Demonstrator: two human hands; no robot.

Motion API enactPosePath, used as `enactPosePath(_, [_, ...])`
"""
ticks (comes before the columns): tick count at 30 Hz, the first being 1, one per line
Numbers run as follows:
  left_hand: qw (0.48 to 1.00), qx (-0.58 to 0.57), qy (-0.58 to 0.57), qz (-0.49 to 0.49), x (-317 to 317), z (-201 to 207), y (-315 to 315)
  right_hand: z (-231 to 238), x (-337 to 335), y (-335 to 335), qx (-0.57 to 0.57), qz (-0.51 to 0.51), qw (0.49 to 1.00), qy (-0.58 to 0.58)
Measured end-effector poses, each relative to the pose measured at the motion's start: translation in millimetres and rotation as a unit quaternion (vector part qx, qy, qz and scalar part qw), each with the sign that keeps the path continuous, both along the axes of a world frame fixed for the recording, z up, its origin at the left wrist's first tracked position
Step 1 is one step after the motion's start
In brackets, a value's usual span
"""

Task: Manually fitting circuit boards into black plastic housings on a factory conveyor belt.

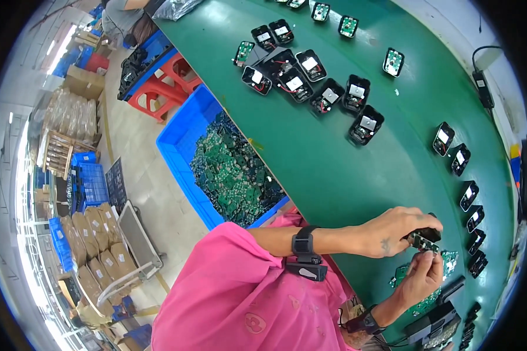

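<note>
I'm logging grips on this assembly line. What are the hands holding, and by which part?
Both hands hold one small green circuit board with a black casing piece behind it: left hand on its top edge, right hand pinching its lower edge.

2 hands (401, 231), 1 blue bin (178, 143)

- The table (345, 169) is plain dark green.
- The small circuit board (423, 241) between the hands is green, set in a black shell (428, 234).
- The open shells (366, 124) in rows are black, with white patches and red wires inside.
- The crate (181, 146) is bright blue, heaped with green boards (234, 169).
- The sleeve (240, 292) is pink.
- Both wrist bands (303, 243) are black.
</note>
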State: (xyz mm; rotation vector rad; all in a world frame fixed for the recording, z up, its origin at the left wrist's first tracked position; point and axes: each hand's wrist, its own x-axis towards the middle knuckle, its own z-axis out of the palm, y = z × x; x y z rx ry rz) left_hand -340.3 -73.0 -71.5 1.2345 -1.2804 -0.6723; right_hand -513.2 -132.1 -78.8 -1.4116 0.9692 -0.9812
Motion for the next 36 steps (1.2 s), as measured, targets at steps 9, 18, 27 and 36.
enactPosePath(9, [1.000, 0.006, -0.005, -0.002, -4, 3, -2, 29, -6, -5, 0.044, 0.053, 0.989, 0.128])
enactPosePath(18, [0.997, 0.034, -0.017, 0.061, 10, 17, 7, 53, 34, 14, -0.105, 0.082, 0.973, 0.191])
enactPosePath(27, [0.964, 0.128, 0.225, -0.067, 19, 31, 9, 54, 34, 9, -0.052, 0.043, 0.983, 0.173])
enactPosePath(36, [0.932, 0.212, 0.288, -0.050, 14, 28, 2, 43, 47, 8, -0.030, 0.093, 0.983, 0.154])
